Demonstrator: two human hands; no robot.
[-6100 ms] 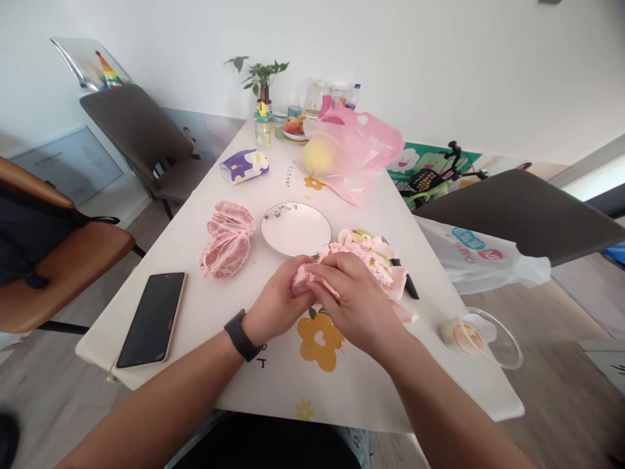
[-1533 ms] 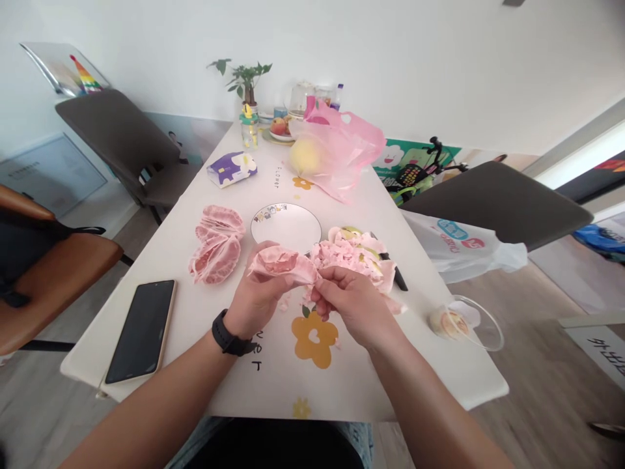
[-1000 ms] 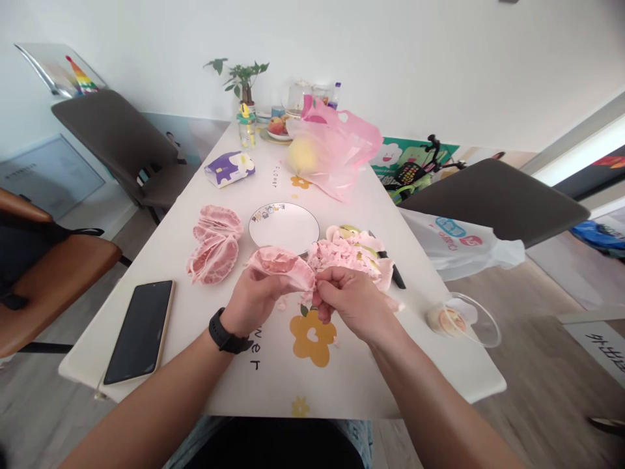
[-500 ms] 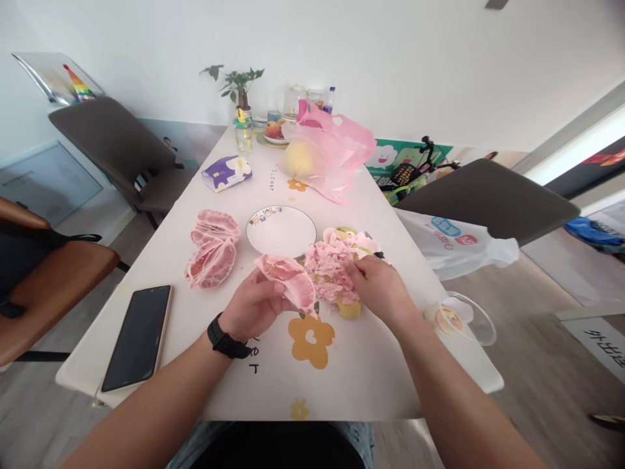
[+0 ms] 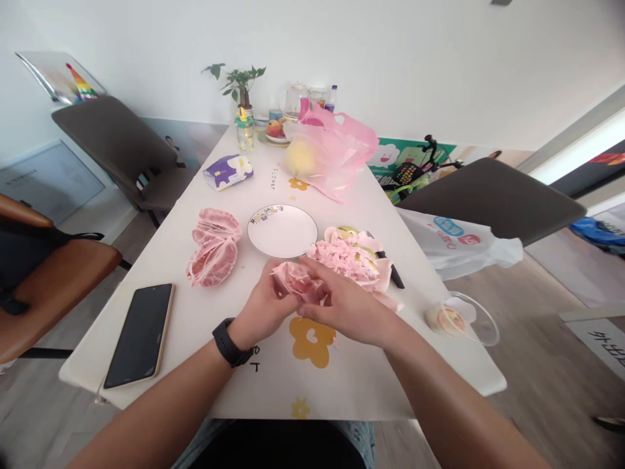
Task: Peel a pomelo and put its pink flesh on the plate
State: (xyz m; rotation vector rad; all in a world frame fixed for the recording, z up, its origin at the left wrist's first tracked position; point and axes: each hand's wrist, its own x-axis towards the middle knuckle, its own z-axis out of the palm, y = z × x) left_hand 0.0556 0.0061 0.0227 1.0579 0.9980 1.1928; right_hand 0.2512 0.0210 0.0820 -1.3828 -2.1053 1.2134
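Both hands meet over the near middle of the table on a pink pomelo segment (image 5: 295, 279). My left hand (image 5: 261, 306), with a black watch on its wrist, grips the segment's left side. My right hand (image 5: 349, 303) is closed on its right side, thumb below and fingers above. Just beyond my right hand lies a heap of pomelo peel (image 5: 346, 257), pink membrane scraps on thick rind. Behind the segment is a white plate (image 5: 282, 233) with small printed figures on its rim. More pomelo segments (image 5: 213, 247) rest to the left of the plate.
A phone (image 5: 139, 335) lies at the table's left front. The black knife handle (image 5: 396, 276) pokes out beside the peel. Farther back are a tissue pack (image 5: 228, 171) and a pink plastic bag (image 5: 336, 153) with a yellow fruit. A clear tub (image 5: 463, 319) hangs at the right edge.
My right hand has left the peel heap and come left to grip the pomelo segment with my left hand. The segment has turned and looks more pulled open.
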